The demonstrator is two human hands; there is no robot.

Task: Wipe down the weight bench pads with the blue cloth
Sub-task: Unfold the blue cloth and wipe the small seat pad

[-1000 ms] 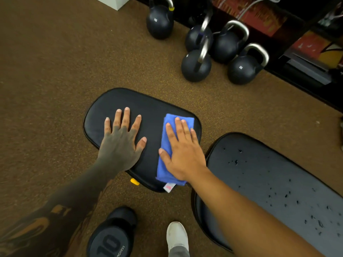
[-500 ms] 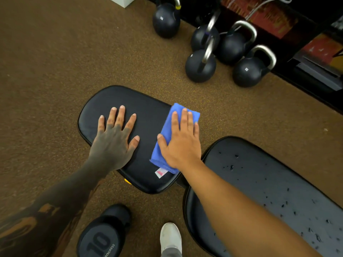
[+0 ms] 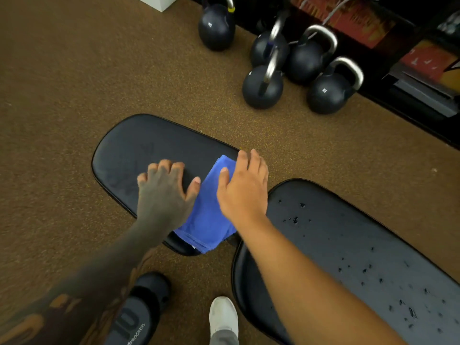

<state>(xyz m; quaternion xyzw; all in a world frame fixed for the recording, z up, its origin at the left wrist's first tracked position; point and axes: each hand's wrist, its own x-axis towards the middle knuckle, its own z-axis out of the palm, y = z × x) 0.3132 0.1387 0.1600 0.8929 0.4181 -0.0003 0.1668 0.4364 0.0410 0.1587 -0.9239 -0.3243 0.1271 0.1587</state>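
Observation:
The blue cloth (image 3: 207, 217) lies on the right end of the small black seat pad (image 3: 139, 145), and its near corner hangs over the pad's front edge. My right hand (image 3: 245, 188) presses flat on the cloth's right side, with the fingertips reaching past the pad's far edge. My left hand (image 3: 163, 195) hovers over the pad just left of the cloth, blurred, fingers slightly curled, thumb at the cloth's left edge. To the right, the long black back pad (image 3: 348, 235) is dotted with water droplets.
Several black kettlebells (image 3: 262, 85) stand on the brown floor beyond the pads. A dumbbell marked 10 (image 3: 139, 312) and my white shoe (image 3: 224, 314) are at the bottom. A dark shelf unit (image 3: 423, 78) runs along the upper right.
The cloth has slid toward the pad's near edge and now overhangs it. My left hand has lifted and moved right up to the cloth. My right hand sits further right on it.

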